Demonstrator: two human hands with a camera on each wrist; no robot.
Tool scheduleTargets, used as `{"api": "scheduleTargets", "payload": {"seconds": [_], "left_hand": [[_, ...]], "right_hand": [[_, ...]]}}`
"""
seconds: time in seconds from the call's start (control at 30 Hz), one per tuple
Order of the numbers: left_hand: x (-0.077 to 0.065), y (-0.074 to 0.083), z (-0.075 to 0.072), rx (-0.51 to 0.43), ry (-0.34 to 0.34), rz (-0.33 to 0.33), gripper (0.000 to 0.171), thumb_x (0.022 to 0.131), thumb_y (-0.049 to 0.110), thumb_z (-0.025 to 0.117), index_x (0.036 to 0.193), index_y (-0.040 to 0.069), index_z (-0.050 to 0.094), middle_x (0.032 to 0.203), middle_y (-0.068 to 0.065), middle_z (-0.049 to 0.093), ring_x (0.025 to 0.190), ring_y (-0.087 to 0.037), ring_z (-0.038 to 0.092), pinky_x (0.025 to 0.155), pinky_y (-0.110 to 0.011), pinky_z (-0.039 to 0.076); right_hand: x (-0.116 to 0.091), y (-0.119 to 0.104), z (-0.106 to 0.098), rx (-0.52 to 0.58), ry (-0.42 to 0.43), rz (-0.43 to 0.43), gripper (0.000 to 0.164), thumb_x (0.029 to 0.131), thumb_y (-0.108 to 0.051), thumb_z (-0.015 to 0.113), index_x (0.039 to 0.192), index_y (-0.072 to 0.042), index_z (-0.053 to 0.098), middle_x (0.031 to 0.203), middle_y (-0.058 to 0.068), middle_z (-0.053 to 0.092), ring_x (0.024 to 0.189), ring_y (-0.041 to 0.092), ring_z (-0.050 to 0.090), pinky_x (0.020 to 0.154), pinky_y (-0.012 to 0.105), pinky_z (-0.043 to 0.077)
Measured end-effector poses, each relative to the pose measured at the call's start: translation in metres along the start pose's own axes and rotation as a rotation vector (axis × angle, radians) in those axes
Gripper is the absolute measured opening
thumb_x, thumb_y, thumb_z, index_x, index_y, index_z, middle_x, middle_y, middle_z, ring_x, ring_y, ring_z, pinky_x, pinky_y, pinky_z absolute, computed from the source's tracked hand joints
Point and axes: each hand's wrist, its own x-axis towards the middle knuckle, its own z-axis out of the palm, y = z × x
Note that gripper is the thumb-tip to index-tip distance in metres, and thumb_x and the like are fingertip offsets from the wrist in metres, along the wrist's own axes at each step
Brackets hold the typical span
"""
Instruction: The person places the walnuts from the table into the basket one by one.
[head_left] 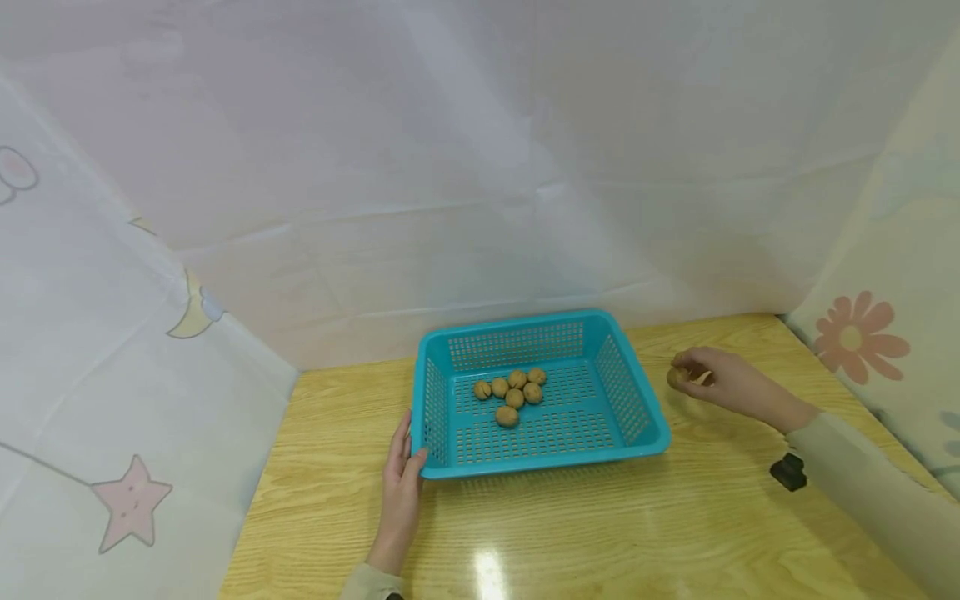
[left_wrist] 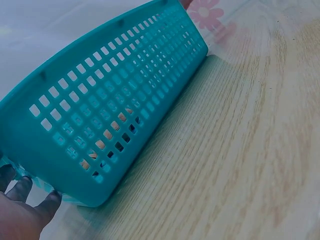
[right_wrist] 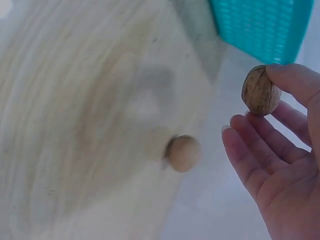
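A turquoise plastic basket [head_left: 540,462] with slotted walls stands on the wooden table, several walnuts [head_left: 514,398] grouped on its floor left of the middle. My left hand [head_left: 401,492] grips the basket's near left corner, thumb at the rim and fingers along the outer wall. Right of the basket, my right hand [head_left: 720,383] pinches a walnut [right_wrist: 261,91] between thumb and fingertips, outside the basket. Another walnut [right_wrist: 183,153] lies on the table beneath that hand in the right wrist view. Through the slots in the left wrist view, bits of walnut [left_wrist: 107,134] show.
The wooden table [head_left: 570,533] ends at a pale cloth backdrop [head_left: 465,183] behind the basket. Printed cloth with a flower [head_left: 851,337] hangs at the right, and cloth with a star [head_left: 133,504] at the left. A small black object [head_left: 789,472] is by the right sleeve.
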Motion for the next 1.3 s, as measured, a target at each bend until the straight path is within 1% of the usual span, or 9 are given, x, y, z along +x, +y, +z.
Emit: {"api": "scheduleTargets", "payload": {"seconds": [0.2,0.33,0.4,0.57,0.77,0.97,1.1,1.2,1.3], "left_hand": [[0.000,0.000,-0.001,-0.003,-0.006,0.004,0.063,0.109,0.009,0.042,0.167,0.011,0.019,0.170,-0.015,0.026,0.152,-0.036,0.034,0.110,-0.025,0.045],[0.000,0.000,-0.001,0.000,-0.005,0.000,0.062,0.109,0.009,0.042,0.167,0.013,0.020,0.170,-0.015,0.026,0.152,-0.036,0.034,0.110,-0.025,0.045],[0.000,0.001,-0.001,0.001,-0.004,0.000,0.062,0.109,0.010,0.042,0.167,0.014,0.020,0.170,-0.015,0.027,0.151,-0.036,0.034,0.109,-0.025,0.046],[0.000,0.001,-0.002,-0.008,-0.002,-0.003,0.062,0.109,0.009,0.042,0.167,0.014,0.021,0.170,-0.015,0.027,0.151,-0.036,0.035,0.108,-0.025,0.046],[0.000,0.001,-0.001,-0.018,-0.007,-0.001,0.063,0.109,0.009,0.042,0.167,0.014,0.020,0.170,-0.015,0.026,0.151,-0.036,0.034,0.108,-0.024,0.046],[0.000,0.001,-0.001,-0.013,-0.008,0.000,0.063,0.109,0.009,0.042,0.167,0.014,0.021,0.170,-0.016,0.026,0.151,-0.037,0.034,0.109,-0.026,0.046],[-0.001,0.001,-0.001,-0.011,-0.005,0.000,0.062,0.109,0.009,0.042,0.167,0.014,0.021,0.169,-0.016,0.027,0.150,-0.038,0.036,0.109,-0.027,0.047],[0.000,0.001,-0.001,-0.012,-0.011,-0.004,0.062,0.109,0.011,0.042,0.168,0.014,0.020,0.169,-0.016,0.027,0.150,-0.039,0.035,0.109,-0.029,0.047],[-0.001,0.001,-0.001,-0.010,-0.017,-0.004,0.062,0.110,0.012,0.042,0.168,0.014,0.019,0.170,-0.017,0.025,0.151,-0.039,0.033,0.109,-0.028,0.047]], "right_hand": [[0.005,-0.023,-0.009,-0.006,0.020,-0.069,0.033,0.096,-0.015,0.076,0.123,0.001,0.067,0.108,0.004,0.069,0.092,0.018,0.067,0.074,0.039,0.062],[0.011,-0.036,-0.013,-0.001,0.032,-0.078,0.031,0.096,-0.016,0.076,0.123,-0.003,0.068,0.107,-0.001,0.068,0.090,0.011,0.064,0.075,0.035,0.061],[0.016,-0.043,-0.015,0.006,0.028,-0.089,0.030,0.097,-0.016,0.075,0.123,-0.004,0.068,0.107,-0.002,0.068,0.090,0.010,0.063,0.075,0.034,0.060],[0.029,-0.060,-0.021,0.017,0.012,-0.129,0.030,0.097,-0.015,0.075,0.124,-0.002,0.068,0.109,0.001,0.069,0.093,0.016,0.066,0.075,0.036,0.060],[0.048,-0.081,-0.025,0.006,-0.032,-0.140,0.033,0.099,-0.021,0.073,0.126,-0.004,0.068,0.115,0.002,0.069,0.098,0.016,0.066,0.082,0.042,0.061],[0.073,-0.095,-0.016,0.012,-0.071,-0.198,0.029,0.098,-0.021,0.074,0.123,-0.008,0.070,0.112,-0.003,0.071,0.099,0.014,0.067,0.085,0.042,0.060],[0.090,-0.106,-0.007,0.036,-0.102,-0.225,0.029,0.098,-0.020,0.074,0.123,-0.006,0.069,0.111,0.001,0.072,0.099,0.018,0.069,0.085,0.041,0.061],[0.102,-0.114,-0.001,0.045,-0.135,-0.219,0.032,0.100,-0.022,0.072,0.125,-0.003,0.068,0.114,0.004,0.071,0.100,0.020,0.069,0.086,0.042,0.061],[0.114,-0.120,0.007,0.072,-0.167,-0.186,0.033,0.100,-0.023,0.071,0.127,-0.005,0.068,0.117,0.004,0.071,0.102,0.019,0.068,0.089,0.043,0.060]]}}
